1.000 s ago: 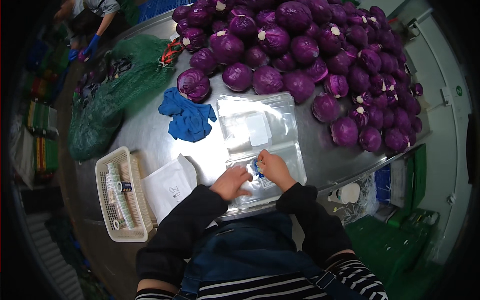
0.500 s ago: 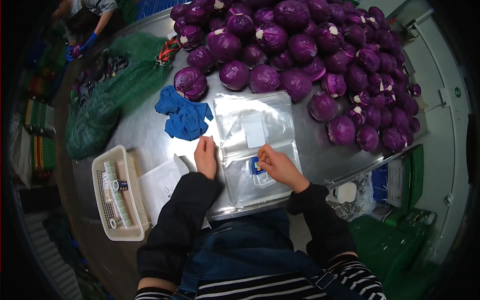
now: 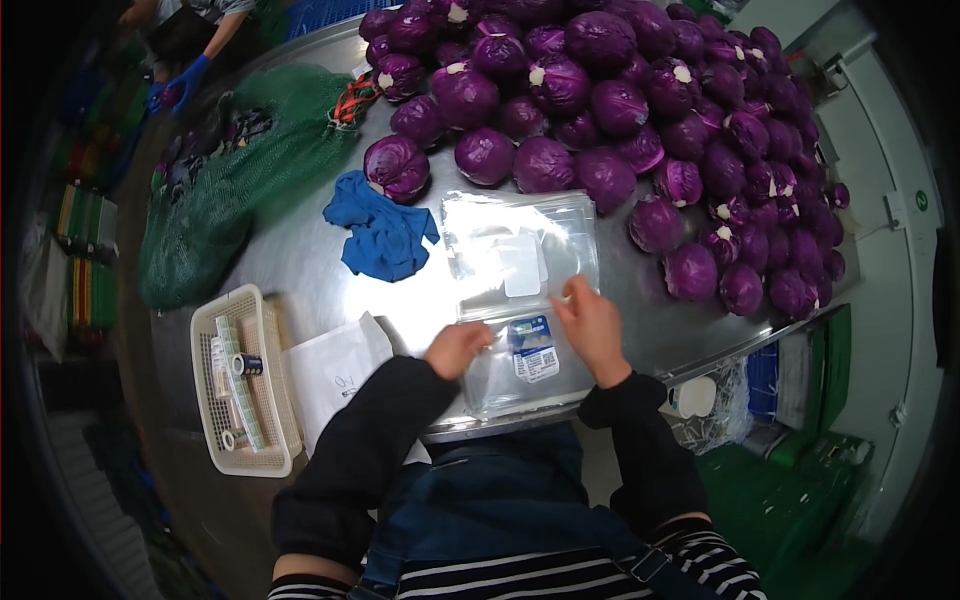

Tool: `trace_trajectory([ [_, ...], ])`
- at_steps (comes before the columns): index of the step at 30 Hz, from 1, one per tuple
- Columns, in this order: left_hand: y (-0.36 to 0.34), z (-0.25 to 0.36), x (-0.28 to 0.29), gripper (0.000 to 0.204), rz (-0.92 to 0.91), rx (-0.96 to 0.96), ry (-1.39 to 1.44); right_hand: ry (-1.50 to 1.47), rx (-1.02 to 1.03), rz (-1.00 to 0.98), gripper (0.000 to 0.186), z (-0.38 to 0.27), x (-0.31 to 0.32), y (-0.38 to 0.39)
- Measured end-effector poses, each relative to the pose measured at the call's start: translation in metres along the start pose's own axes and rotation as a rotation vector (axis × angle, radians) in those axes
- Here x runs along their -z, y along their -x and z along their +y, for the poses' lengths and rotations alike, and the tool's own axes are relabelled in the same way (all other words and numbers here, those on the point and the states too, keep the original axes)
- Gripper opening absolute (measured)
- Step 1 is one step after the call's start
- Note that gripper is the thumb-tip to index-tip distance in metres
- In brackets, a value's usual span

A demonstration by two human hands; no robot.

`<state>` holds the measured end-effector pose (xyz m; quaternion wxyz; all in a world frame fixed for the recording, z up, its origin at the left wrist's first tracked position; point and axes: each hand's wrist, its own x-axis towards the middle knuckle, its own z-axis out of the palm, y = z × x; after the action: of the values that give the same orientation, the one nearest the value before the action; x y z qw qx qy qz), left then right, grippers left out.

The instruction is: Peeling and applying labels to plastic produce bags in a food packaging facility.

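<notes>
A stack of clear plastic bags (image 3: 570, 225) lies flat on the metal table in front of me. A blue and white label (image 3: 533, 348) is stuck on the near part of the stack, and a plain white rectangle (image 3: 522, 265) shows through the far part. At the label's left, my left hand (image 3: 460, 348) has its fingers closed at the plastic, seemingly pinching a bag. My right hand (image 3: 592, 330) is over the stack's right side, thumb and index finger apart, just beyond the label.
Purple cabbages (image 3: 620, 107) are heaped across the back and right. Left of the bags lie a blue cloth (image 3: 385, 235), a green mesh sack (image 3: 225, 200), a white paper (image 3: 335, 370) and a cream basket (image 3: 285, 400) with label rolls. A co-worker's blue-gloved hand (image 3: 185, 82) is far left.
My right hand has lifted off the label and shifted right and away from me. My left hand has come from beyond the bags' left edge nearer to me, onto the plastic.
</notes>
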<state>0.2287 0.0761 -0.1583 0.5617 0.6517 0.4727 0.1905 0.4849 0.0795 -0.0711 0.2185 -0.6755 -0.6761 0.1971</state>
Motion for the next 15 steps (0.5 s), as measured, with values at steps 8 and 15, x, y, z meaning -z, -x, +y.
trace_trajectory([
  [8, 0.014, 0.03, 0.134, 0.026, 0.44, 0.132, -0.504, -0.272, 0.09, 0.117, 0.017, -0.043, 0.024, 0.013],
  [15, 0.073, 0.003, 0.183, 0.048, 0.251, 0.571, -0.321, -0.315, 0.218, -0.597, 0.043, -0.071, -0.056, 0.071],
])
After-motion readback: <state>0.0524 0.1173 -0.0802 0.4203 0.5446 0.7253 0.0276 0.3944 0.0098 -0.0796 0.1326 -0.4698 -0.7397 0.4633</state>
